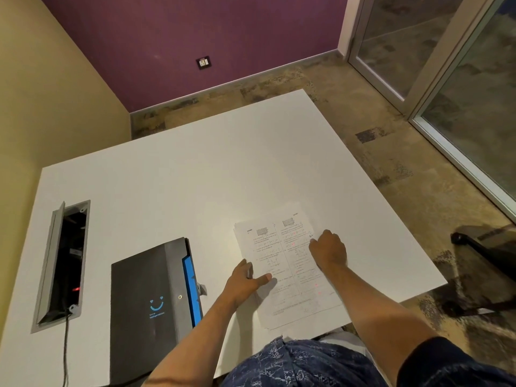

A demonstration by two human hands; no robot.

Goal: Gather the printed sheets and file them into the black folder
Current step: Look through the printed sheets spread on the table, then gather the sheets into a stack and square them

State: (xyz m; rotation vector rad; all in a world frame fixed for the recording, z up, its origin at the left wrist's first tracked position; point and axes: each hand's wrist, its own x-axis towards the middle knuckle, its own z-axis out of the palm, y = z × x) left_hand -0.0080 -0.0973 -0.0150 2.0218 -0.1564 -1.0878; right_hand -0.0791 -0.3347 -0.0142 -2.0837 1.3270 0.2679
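Observation:
A stack of printed sheets (282, 258) with text, small graphs and red marks lies on the white table (181, 174) near its front edge. My left hand (245, 282) rests on the stack's left edge, thumb laid over the top page and fingers at the side. My right hand (328, 250) presses down on the right half of the stack with fingers curled. The black folder (148, 305) lies shut to the left of the sheets, showing a blue smiley logo and a blue inner edge along its right side.
An open grey cable box (62, 261) is set into the table at the left, with a cord running toward me. A dark chair part (485, 247) stands right of the table. The table's front edge is close to my body.

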